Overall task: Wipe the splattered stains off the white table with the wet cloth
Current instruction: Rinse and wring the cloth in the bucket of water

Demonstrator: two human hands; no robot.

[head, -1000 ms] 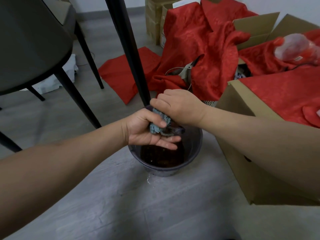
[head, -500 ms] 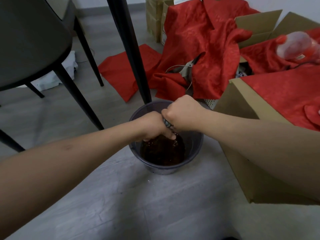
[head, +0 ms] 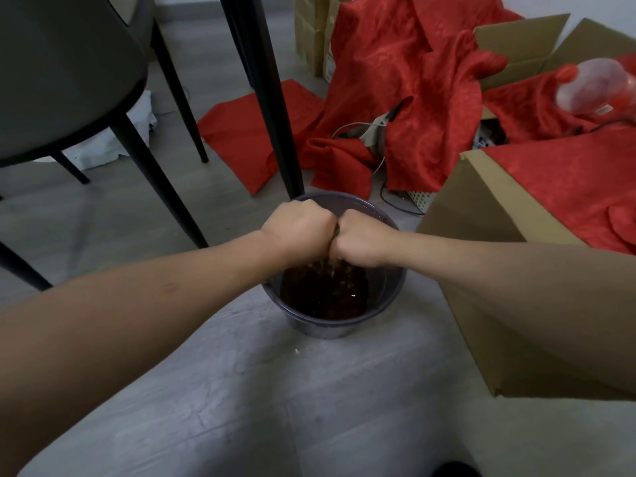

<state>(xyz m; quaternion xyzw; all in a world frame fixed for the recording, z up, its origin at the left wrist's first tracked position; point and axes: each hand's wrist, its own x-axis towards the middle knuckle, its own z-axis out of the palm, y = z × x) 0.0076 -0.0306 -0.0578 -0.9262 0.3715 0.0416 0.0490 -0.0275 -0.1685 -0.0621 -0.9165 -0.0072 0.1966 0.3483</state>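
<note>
1. Both fists are clenched knuckle to knuckle, left hand (head: 298, 229) and right hand (head: 361, 239) gripping the cloth (head: 337, 229), which shows only as a sliver between them.
2. Wring with opposed twists, keeping the fists low over the bucket (head: 392, 294) so drips fall into its dark water (head: 323, 294).
3. Beyond stands a black table leg (head: 272, 108); the tabletop is out of view.

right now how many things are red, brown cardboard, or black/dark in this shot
red: 2, the cloth heap and the cloth on the box
brown cardboard: 3 boxes, near, back right, back centre
dark: 3, chair, table leg, bucket
total: 8
</note>
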